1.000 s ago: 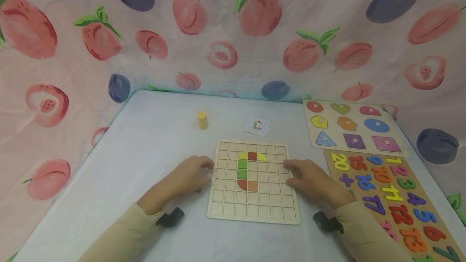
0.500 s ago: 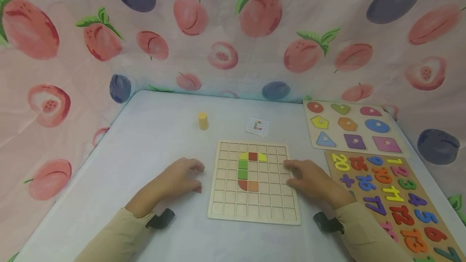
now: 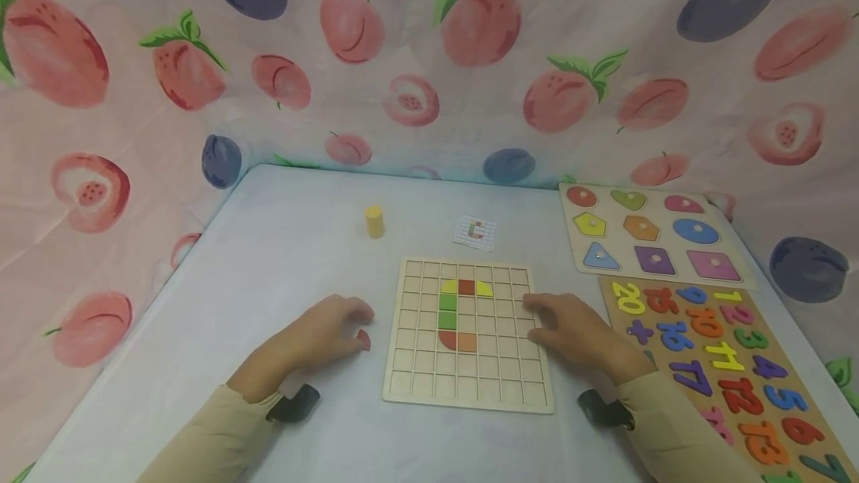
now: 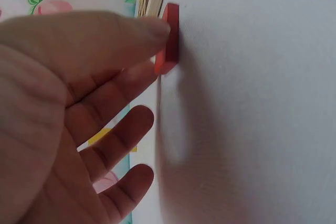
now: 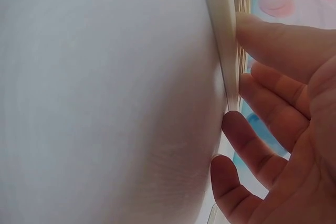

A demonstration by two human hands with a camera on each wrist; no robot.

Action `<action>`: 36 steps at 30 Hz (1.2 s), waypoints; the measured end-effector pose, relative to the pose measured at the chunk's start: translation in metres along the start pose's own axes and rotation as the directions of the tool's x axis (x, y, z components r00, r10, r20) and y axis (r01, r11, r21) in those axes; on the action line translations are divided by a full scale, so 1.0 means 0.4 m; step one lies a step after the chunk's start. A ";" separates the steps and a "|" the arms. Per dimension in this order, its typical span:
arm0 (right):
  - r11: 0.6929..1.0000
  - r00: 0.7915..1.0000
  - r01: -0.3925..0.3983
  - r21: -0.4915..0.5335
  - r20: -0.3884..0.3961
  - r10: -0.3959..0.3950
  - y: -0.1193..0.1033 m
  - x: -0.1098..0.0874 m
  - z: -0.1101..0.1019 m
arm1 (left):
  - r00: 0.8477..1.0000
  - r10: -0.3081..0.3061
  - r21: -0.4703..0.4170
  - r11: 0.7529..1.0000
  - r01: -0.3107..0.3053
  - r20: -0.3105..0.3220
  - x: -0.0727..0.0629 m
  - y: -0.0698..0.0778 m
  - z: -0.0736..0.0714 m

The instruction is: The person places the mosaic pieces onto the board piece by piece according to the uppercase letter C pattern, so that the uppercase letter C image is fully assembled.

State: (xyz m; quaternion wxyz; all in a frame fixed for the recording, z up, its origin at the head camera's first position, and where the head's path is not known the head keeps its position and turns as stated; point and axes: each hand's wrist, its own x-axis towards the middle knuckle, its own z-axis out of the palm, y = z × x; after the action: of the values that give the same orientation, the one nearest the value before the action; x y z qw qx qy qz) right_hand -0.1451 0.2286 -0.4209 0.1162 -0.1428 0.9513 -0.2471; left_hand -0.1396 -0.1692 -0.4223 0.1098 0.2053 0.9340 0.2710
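Note:
My left hand [image 3: 321,338] is raised just left of the wooden grid board [image 3: 419,382], apart from it. Its thumb and index finger pinch a small flat red piece [image 4: 170,38] with a curved edge; the other fingers are spread. My right hand [image 3: 577,330] rests at the board's right edge, thumb and fingertips touching it and fingers loosely bent. Set in the board's squares are a red square [image 3: 466,288], yellow corner pieces [image 3: 484,289], green squares [image 3: 447,302], a rounded red piece [image 3: 447,339] and an orange square [image 3: 466,342].
Behind the board lie a small printed pattern card [image 3: 476,232] and an upright yellow cylinder [image 3: 374,222]. A knobbed shape puzzle [image 3: 573,248] and a number puzzle [image 3: 611,293] fill the right side. Fruit-print cloth [image 3: 463,125] hangs round the table.
My left hand has drawn back leftward from the board's edge, and the red piece in its fingers has come into sight. My right hand and the pieces on the board have stayed put.

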 end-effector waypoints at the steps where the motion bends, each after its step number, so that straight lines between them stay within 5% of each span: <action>1: 1.000 1.000 0.000 0.000 0.000 0.000 0.000 0.000 0.000 | 1.000 -0.003 0.003 1.000 0.003 -0.005 0.002 0.000 -0.001; 10: 1.000 1.000 -0.003 0.005 0.002 0.003 -0.002 0.000 -0.004 | 0.993 -0.111 -0.007 0.994 0.111 -0.026 0.030 -0.007 -0.006; 36: 1.000 1.000 -0.006 0.010 0.008 0.005 -0.006 -0.003 -0.004 | 0.989 -0.143 -0.056 0.988 0.142 -0.019 0.053 0.006 0.016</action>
State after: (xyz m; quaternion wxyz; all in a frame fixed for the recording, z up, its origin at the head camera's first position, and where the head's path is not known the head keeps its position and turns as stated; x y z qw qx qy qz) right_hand -0.1438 0.2276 -0.4182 0.1214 -0.1407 0.9500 -0.2509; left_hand -0.1559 -0.1550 -0.4283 0.1236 0.1318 0.9398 0.2901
